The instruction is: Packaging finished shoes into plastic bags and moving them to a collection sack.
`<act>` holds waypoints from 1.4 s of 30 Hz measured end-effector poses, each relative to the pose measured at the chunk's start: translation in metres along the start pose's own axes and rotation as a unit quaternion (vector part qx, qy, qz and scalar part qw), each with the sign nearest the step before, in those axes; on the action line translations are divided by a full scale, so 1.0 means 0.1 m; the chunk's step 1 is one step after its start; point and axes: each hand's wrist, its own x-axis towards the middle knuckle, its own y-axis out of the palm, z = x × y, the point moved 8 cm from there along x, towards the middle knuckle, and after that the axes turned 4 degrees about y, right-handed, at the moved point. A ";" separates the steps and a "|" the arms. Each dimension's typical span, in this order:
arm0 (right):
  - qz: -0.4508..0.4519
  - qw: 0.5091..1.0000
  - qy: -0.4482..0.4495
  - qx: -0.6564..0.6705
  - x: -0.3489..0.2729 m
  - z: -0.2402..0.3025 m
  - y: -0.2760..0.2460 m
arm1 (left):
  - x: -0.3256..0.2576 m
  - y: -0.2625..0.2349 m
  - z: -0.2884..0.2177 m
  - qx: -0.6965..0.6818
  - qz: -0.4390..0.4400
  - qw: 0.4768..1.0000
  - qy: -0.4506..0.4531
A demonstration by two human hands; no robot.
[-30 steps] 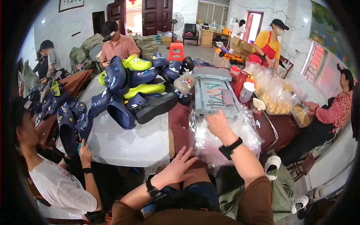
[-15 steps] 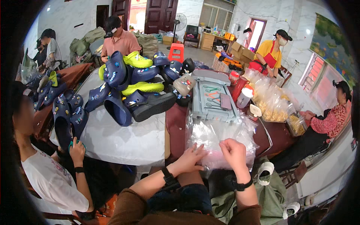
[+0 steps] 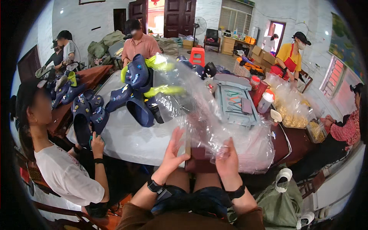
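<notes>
My right hand (image 3: 228, 158) pinches the lower end of a clear plastic bag (image 3: 199, 111), which billows up and to the left, partly blurred. Behind that bag show navy and lime-green clogs (image 3: 141, 109), piled on the white-covered part of the table. My left hand (image 3: 174, 151) is raised below the bag's left side, fingers stretched and thumb apart, with nothing in it. Beside my right hand lies a stack of clear plastic bags (image 3: 255, 151) on the table. Beyond the stack is a grey plastic case (image 3: 235, 103) with scissors and a small pinkish notebook on top.
At the left a person in a white shirt (image 3: 67, 168) holds a hand against navy clogs (image 3: 84, 122). A lidded bottle (image 3: 266, 100), a white cord (image 3: 288, 140) and bags of yellowish pieces (image 3: 293, 111) lie on the right. A green sack (image 3: 281, 201) stands by my right arm.
My right hand has lifted one clear bag off the stack and swung it up leftward. My left hand has left the stack, moved left and turned upright. The view has shifted somewhat.
</notes>
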 end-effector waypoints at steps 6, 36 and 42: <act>-0.077 0.971 -0.021 -0.224 0.19 -0.37 -0.16 | -0.27 -0.74 0.20 0.010 -0.179 0.970 -0.166; 0.058 0.770 -0.069 -0.632 1.06 -0.94 -0.01 | -0.38 -0.74 -0.85 0.469 -0.144 0.870 0.051; 0.268 0.437 -0.360 -0.779 1.49 -1.83 1.07 | -0.27 -0.65 -1.24 0.618 -0.114 0.774 0.072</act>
